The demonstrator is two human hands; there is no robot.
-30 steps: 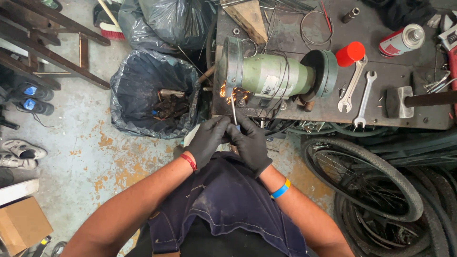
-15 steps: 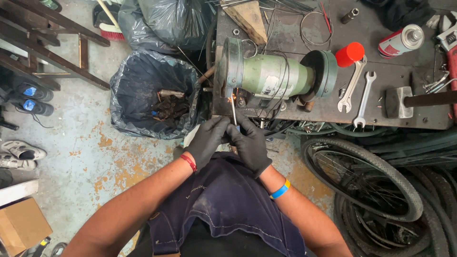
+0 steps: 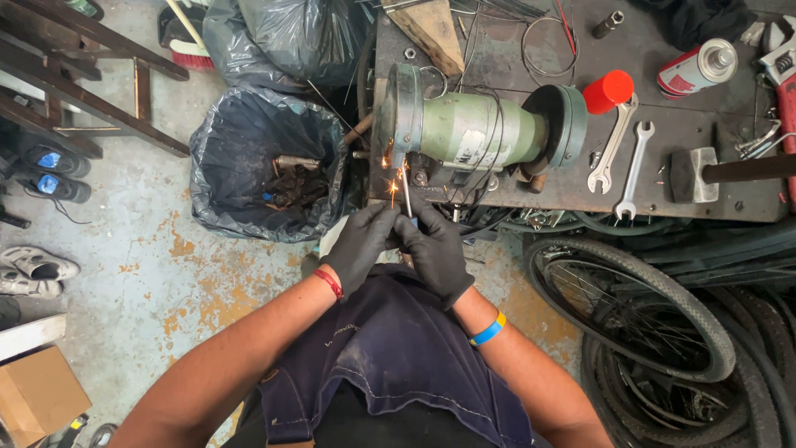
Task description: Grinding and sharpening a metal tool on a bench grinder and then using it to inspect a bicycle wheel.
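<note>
In a cluttered workshop with a stained concrete floor, a person's gloved left hand and right hand pinch a thin metal rod, likely stiff, light and hot-tipped, against the green bench grinder at the workbench's near-left corner, sparks flying.

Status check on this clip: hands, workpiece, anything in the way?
Left hand and right hand, both gloved, pinch a thin metal rod. Rod tip at the green bench grinder, sparks flying. Black bin bag close by on the left, not obstructing.
</note>
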